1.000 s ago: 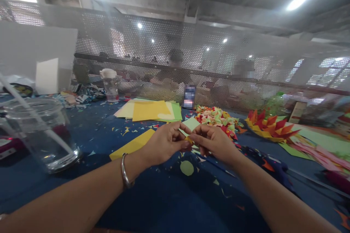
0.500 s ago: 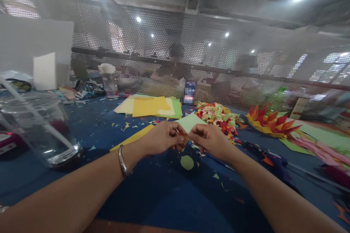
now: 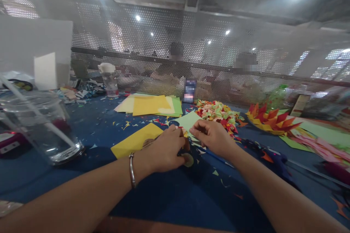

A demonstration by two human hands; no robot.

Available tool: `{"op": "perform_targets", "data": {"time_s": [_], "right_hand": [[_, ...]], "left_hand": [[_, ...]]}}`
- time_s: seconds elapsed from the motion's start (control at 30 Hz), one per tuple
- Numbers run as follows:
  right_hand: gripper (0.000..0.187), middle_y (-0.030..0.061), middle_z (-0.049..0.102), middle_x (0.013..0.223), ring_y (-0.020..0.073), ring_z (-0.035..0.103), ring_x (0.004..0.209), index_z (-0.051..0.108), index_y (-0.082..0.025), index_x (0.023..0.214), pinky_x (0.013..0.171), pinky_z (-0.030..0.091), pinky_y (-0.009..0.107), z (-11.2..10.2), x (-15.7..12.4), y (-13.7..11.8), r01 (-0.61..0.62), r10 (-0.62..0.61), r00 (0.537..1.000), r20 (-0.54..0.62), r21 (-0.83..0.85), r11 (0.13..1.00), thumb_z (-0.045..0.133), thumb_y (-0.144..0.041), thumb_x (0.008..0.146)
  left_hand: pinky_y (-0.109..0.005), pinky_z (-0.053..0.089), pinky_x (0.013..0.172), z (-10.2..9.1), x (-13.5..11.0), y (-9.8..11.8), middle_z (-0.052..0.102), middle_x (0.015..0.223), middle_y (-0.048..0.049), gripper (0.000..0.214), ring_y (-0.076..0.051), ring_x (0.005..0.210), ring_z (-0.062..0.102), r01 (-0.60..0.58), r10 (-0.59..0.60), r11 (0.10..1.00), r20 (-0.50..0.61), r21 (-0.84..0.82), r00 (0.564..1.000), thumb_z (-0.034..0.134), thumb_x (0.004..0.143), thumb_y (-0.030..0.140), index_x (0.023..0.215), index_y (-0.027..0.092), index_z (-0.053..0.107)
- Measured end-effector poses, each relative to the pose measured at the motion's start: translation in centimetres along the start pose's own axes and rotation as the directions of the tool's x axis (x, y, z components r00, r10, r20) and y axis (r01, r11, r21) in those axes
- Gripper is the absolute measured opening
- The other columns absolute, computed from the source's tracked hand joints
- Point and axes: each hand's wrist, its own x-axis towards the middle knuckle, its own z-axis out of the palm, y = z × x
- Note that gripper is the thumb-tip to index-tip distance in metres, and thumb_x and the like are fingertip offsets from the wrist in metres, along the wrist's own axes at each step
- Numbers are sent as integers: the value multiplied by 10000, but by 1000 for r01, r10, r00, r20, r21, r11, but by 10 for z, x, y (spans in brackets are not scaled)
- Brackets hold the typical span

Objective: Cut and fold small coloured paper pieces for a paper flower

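My left hand (image 3: 169, 149) is low over the table, thumb and fingers apart, with the thumb tip at the edge of a small pale green paper circle (image 3: 189, 160). Its other fingertips are partly hidden. To its right, my right hand (image 3: 214, 134) is held with thumb and forefinger pinched together; whatever may be between them is too small to make out. Behind the fingers lies a light green paper sheet (image 3: 188, 119). A yellow sheet (image 3: 131, 140) rests beside my left wrist, partly covered by it.
A heap of folded paper pieces (image 3: 218, 114) lies behind my right hand. Further right are an orange-and-yellow paper flower (image 3: 273, 122) and a dark blue glue gun (image 3: 276, 160). A clear cup (image 3: 41, 127) stands left. Stacked coloured sheets (image 3: 150, 105) and a phone (image 3: 189, 91) are at the back.
My hands have parted. The left has turned over and come down to the green circle, away from the small orange piece both hands were fingering. The right has stayed nearly in place.
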Motion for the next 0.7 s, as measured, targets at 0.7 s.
{"op": "perform_targets", "data": {"time_s": [0.7], "right_hand": [[133, -1, 593, 829, 92, 484, 551, 565, -210, 975, 532, 390, 230, 2, -6, -8, 210, -224, 972, -74, -163, 964, 541, -232, 846]], "left_hand": [[-203, 349, 475, -1, 12, -28, 603, 668, 5, 239, -107, 576, 559, 275, -460, 141, 183, -951, 869, 692, 713, 365, 785, 184, 553]]}}
